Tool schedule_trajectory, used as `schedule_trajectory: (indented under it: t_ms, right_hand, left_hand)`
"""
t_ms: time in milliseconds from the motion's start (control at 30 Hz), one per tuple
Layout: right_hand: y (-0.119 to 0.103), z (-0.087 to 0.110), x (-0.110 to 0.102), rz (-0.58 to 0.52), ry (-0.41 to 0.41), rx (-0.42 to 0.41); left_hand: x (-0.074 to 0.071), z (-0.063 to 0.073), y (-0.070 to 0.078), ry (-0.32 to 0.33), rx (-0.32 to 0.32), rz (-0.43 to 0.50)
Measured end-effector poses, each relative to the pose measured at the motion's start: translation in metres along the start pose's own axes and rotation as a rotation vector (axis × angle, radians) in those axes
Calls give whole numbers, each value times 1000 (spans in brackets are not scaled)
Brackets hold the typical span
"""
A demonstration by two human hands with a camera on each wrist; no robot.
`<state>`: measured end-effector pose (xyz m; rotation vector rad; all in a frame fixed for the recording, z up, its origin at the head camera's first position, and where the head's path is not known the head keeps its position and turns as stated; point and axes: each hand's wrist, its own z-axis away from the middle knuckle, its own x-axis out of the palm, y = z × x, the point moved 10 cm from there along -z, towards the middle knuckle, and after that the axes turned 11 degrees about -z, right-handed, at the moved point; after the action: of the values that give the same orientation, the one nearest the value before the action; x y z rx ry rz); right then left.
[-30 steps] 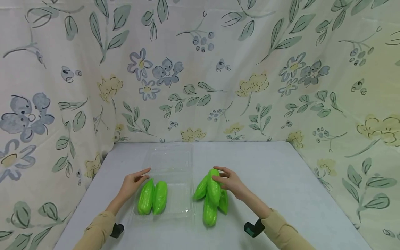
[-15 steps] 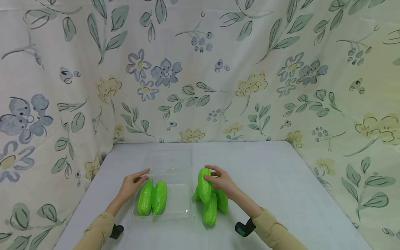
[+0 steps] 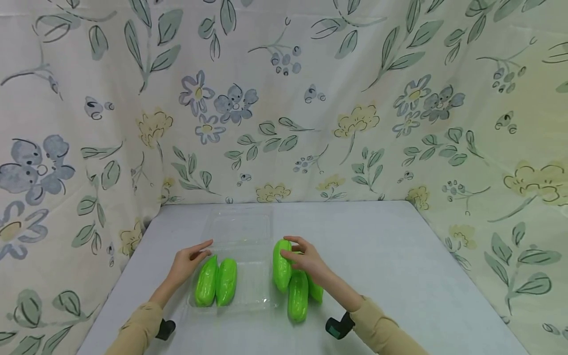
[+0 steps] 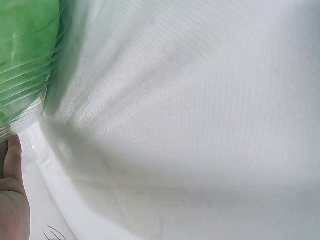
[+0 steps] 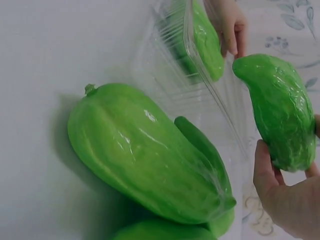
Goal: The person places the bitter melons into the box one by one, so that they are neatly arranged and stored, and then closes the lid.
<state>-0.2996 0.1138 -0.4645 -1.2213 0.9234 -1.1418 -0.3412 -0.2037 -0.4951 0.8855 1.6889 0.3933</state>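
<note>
My right hand [image 3: 306, 259] grips a glossy green elongated fruit [image 3: 281, 266], fingers and thumb around its upper part. In the right wrist view, this wrapped-looking fruit [image 5: 282, 112] tilts above the others. It hangs beside the right wall of a clear plastic container [image 3: 255, 301] with its lid [image 3: 239, 224] folded back. Two similar fruits [image 3: 206, 283] [image 3: 227, 283] lie side by side in the container's left half. My left hand [image 3: 184, 264] holds the container's left rim near the hinge; the left wrist view shows a finger [image 4: 14, 160] against the ribbed wall.
More green fruits [image 3: 298, 298] lie on the white table [image 3: 377, 266] right of the container, partly under my right hand. A floral curtain [image 3: 284, 98] hangs behind the table and along both sides.
My right hand has moved left with the green fruit, from over the pile to the container's right wall. The left hand and the two fruits inside stay put.
</note>
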Motion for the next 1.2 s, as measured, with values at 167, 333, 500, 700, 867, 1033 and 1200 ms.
schedule_trajectory:
  t_ms: [167,333,500,700,867,1033,1200]
  right_hand:
    - [3,-1,6,-11,-16,-2]
    - [6,0,11,-14,-11,4]
    - [8,-1,17,-32,-5,-1]
    - [11,-1,29,-41,-11,-6]
    - [13,0,36,-62,8,-9]
    - [13,1,41,-82,9,-12]
    - [15,-1,44,-94,15,-27]
  left_hand:
    - [0,0,1,-5,-7,-11]
    - [0,1,2,-5,-19,-19]
    - [0,1,2,-1,-29,-29]
    - [0,1,2,-3,-24,-27]
    - [0,1,2,-2,-23,-24]
    - [0,1,3,0,-20,-8]
    - [0,1,1,-6,-30,0]
